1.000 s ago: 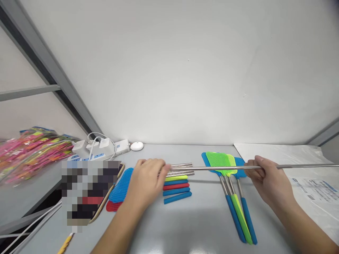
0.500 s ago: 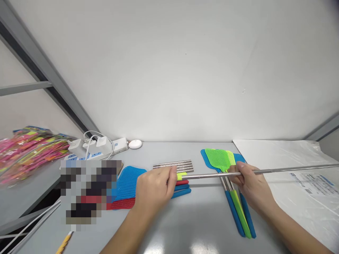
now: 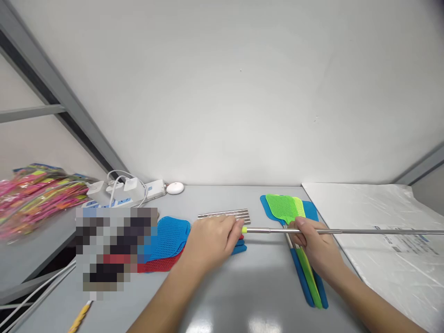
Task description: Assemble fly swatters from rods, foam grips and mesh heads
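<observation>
My left hand (image 3: pixel 215 240) is closed around the yellow-green end of a telescopic metal rod (image 3: pixel 277 230); most of that coloured end is hidden in the fist. My right hand (image 3: pixel 314 243) pinches the same rod farther along, and the rod runs level past it and out of view on the right. Under the right hand lies a group of fly swatters with a green head (image 3: pixel 280 206), blue heads behind, and blue and green handles (image 3: pixel 310 282). Behind the left hand are a blue fly swatter (image 3: pixel 169 238) and a red one (image 3: pixel 161 264), partly covered by the hand.
Several short metal rods (image 3: pixel 239 214) lie side by side behind my left hand. A power strip (image 3: pixel 155 188) with chargers and a white oval device (image 3: pixel 175 188) sit by the wall. Bagged pink items (image 3: pixel 41 199) are at left, a white plastic-wrapped sheet (image 3: pixel 354 203) at right. One area is pixelated.
My right hand has moved a little left along the rod. The rod's right part has come down, so it now lies level. My left hand has shifted slightly right, covering more of the yellow-green end.
</observation>
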Motion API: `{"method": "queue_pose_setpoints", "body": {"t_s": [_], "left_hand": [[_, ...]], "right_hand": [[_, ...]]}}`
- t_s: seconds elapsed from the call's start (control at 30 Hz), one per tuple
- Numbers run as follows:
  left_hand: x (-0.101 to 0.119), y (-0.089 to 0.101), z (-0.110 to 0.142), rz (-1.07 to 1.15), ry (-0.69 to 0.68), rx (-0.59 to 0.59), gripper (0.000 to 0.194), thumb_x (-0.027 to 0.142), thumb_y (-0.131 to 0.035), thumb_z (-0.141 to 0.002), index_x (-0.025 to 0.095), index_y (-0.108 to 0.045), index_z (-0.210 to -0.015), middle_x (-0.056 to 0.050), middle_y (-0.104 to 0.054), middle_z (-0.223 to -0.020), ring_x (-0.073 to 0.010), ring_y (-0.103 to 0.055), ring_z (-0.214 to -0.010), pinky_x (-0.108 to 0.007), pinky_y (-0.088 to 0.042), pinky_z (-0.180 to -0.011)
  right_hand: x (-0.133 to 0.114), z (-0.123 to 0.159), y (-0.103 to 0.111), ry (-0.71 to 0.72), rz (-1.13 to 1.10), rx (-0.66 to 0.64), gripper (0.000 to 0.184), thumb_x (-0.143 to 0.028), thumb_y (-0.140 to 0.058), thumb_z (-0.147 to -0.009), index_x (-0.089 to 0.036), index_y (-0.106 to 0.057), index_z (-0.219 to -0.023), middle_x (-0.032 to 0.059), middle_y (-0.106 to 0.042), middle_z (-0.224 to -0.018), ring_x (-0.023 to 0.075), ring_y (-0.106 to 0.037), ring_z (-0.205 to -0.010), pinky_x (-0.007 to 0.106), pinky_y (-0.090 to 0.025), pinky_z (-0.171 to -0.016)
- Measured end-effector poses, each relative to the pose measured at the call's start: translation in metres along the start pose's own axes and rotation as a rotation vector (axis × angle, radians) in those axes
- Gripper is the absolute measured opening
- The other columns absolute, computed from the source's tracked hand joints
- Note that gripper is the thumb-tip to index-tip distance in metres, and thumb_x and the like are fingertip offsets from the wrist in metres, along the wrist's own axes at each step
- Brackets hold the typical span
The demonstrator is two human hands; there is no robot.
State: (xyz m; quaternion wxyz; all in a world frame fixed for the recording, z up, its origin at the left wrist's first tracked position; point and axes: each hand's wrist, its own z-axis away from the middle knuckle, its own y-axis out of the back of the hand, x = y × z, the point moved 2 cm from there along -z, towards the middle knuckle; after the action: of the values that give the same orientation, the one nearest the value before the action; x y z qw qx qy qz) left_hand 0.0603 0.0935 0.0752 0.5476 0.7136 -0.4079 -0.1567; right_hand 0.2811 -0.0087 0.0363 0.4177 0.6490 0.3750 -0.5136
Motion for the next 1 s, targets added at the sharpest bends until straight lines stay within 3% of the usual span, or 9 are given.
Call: {"method": "queue_pose_setpoints", "body": {"t_s": [0.07,0.13,0.27,0.37,0.47,0.57,0.73,0.87,1.0], "left_hand": [[-0.004,0.010,-0.017,0.081,0.048,-0.203,0.051,0.046,-0.029,-0.099,0.021,-0.056,-0.064,-0.001,-0.059,-0.059,-0.0159,-0.050,-0.053,-0.029,-0.023,-0.051],[-0.005,0.022,-0.039,0.156,0.105,-0.314,0.056,0.053,-0.029,-0.096,0.021,-0.051,-0.056,-0.001,-0.054,-0.053,-0.0165,-0.046,-0.049,-0.029,-0.022,-0.049],[0.007,0.038,-0.079,0.230,0.137,-0.389,0.058,0.062,-0.035,-0.090,0.021,-0.041,-0.049,0.000,-0.043,-0.049,-0.0158,-0.036,-0.044,-0.031,-0.022,-0.049],[0.023,0.035,-0.087,0.307,0.056,-0.458,0.058,0.065,-0.037,-0.088,0.021,-0.043,-0.051,0.000,-0.044,-0.051,-0.0153,-0.037,-0.046,-0.030,-0.024,-0.051],[0.034,0.020,-0.069,0.429,-0.045,-0.549,0.054,0.062,-0.033,-0.091,0.021,-0.051,-0.061,0.000,-0.050,-0.057,-0.0155,-0.044,-0.052,-0.029,-0.028,-0.053],[0.036,0.000,-0.034,0.617,-0.041,-0.559,0.046,0.056,-0.035,-0.093,0.021,-0.057,-0.072,0.000,-0.057,-0.069,-0.0159,-0.051,-0.064,-0.026,-0.034,-0.058],[0.030,-0.028,0.019,0.980,0.249,-0.730,0.044,0.059,-0.038,-0.092,0.020,-0.056,-0.082,0.003,-0.050,-0.065,-0.0113,-0.044,-0.055,-0.022,-0.035,-0.052],[0.025,-0.029,0.033,1.090,0.302,-0.799,0.041,0.059,-0.042,-0.091,0.020,-0.055,-0.086,0.005,-0.044,-0.063,-0.0085,-0.034,-0.049,-0.020,-0.030,-0.047],[0.014,-0.018,0.026,1.052,0.307,-0.804,0.038,0.054,-0.041,-0.093,0.020,-0.057,-0.091,0.006,-0.041,-0.063,-0.0091,-0.034,-0.051,-0.020,-0.028,-0.047]], "right_hand": [[-0.003,-0.002,0.002,-0.031,0.048,0.033,0.049,-0.046,-0.041,-0.097,-0.022,-0.030,-0.056,-0.0035,-0.027,-0.055,0.0139,-0.025,-0.055,0.032,-0.019,-0.054],[-0.005,-0.003,0.004,-0.061,0.040,0.050,0.050,-0.048,-0.041,-0.097,-0.023,-0.027,-0.056,-0.0040,-0.025,-0.055,0.0137,-0.023,-0.054,0.032,-0.018,-0.054],[-0.009,-0.007,0.010,-0.097,-0.126,0.077,0.052,-0.053,-0.042,-0.095,-0.023,-0.023,-0.058,-0.0047,-0.021,-0.055,0.0136,-0.019,-0.055,0.032,-0.018,-0.053],[-0.011,-0.012,0.018,-0.128,-0.230,0.120,0.054,-0.053,-0.045,-0.094,-0.024,-0.021,-0.056,-0.0049,-0.019,-0.055,0.0135,-0.017,-0.055,0.032,-0.019,-0.053],[-0.012,-0.018,0.027,-0.129,-0.265,0.186,0.054,-0.053,-0.049,-0.092,-0.024,-0.022,-0.056,-0.0052,-0.017,-0.056,0.0134,-0.017,-0.056,0.032,-0.019,-0.053],[-0.009,-0.019,0.032,-0.105,-0.180,0.223,0.054,-0.053,-0.053,-0.090,-0.024,-0.024,-0.056,-0.0049,-0.019,-0.057,0.0132,-0.020,-0.056,0.032,-0.019,-0.053],[0.001,-0.014,0.029,-0.102,-0.020,0.219,0.053,-0.056,-0.054,-0.090,-0.022,-0.029,-0.056,-0.0042,-0.022,-0.058,0.0131,-0.022,-0.057,0.032,-0.017,-0.054],[0.005,-0.011,0.025,-0.106,-0.018,0.209,0.054,-0.057,-0.051,-0.090,-0.022,-0.030,-0.054,-0.0038,-0.024,-0.057,0.0136,-0.022,-0.056,0.032,-0.017,-0.054],[0.002,-0.016,0.024,-0.089,-0.105,0.258,0.054,-0.054,-0.055,-0.089,-0.023,-0.030,-0.053,-0.0045,-0.022,-0.055,0.0135,-0.022,-0.055,0.032,-0.018,-0.054]]}}
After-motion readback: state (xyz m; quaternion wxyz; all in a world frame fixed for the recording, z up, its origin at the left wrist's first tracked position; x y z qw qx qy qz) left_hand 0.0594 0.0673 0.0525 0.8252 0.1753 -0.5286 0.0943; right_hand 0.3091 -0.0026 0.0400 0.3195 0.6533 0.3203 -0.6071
